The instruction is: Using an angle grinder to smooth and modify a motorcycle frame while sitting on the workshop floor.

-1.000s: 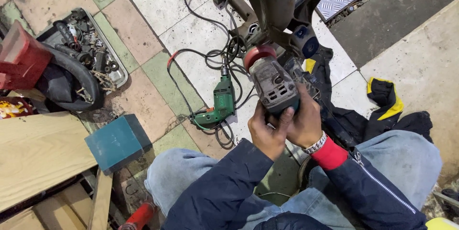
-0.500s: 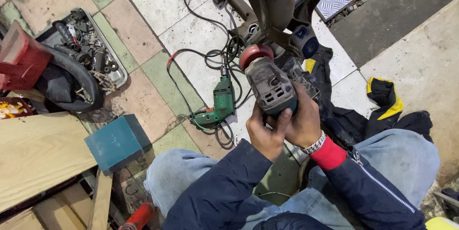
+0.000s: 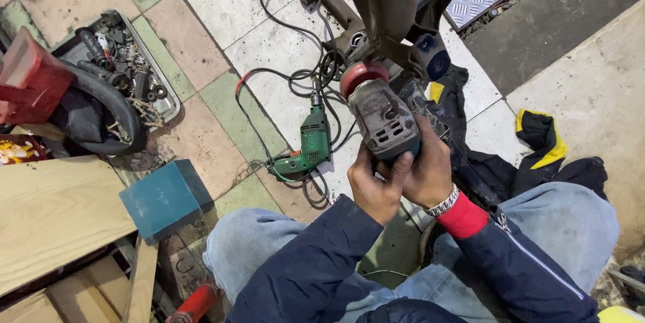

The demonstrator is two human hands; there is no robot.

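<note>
Tiled floor (image 3: 201, 48), left hand (image 3: 371, 185) and right hand (image 3: 426, 172) grip grinder (image 3: 381, 116), drill (image 3: 310, 147) beside.

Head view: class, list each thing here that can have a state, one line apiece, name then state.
angle grinder: held up in both hands, red disc against the dark metal frame
left hand: gripping the grinder's rear
right hand: gripping the grinder's rear
green drill: lying on the tiles, unheld
parts tray: full
teal box: closed
</note>
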